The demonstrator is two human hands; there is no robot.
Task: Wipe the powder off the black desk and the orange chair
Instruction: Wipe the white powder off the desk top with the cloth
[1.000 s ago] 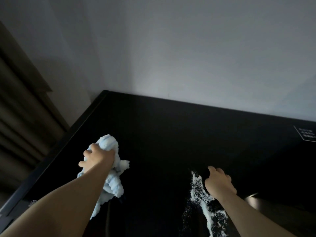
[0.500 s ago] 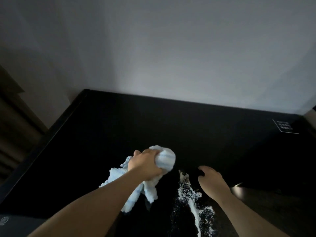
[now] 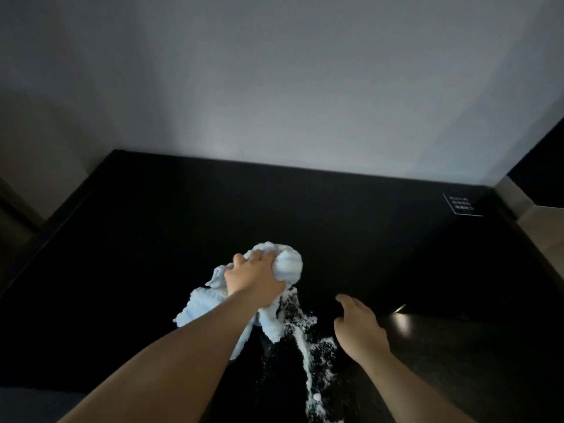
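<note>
Where powder ends, bare black desk.

The left hand is covering the middle of the cloth, so the fingers' hold underneath is not showing. The cloth is hiding the top of the powder, and the bottom edge is cutting off the trail's lower end. Both forearms are running out of view at the bottom. The white label on the surface is printing too small to read. The right hand is showing only its back; whether it is touching the surface cannot be told.
</note>
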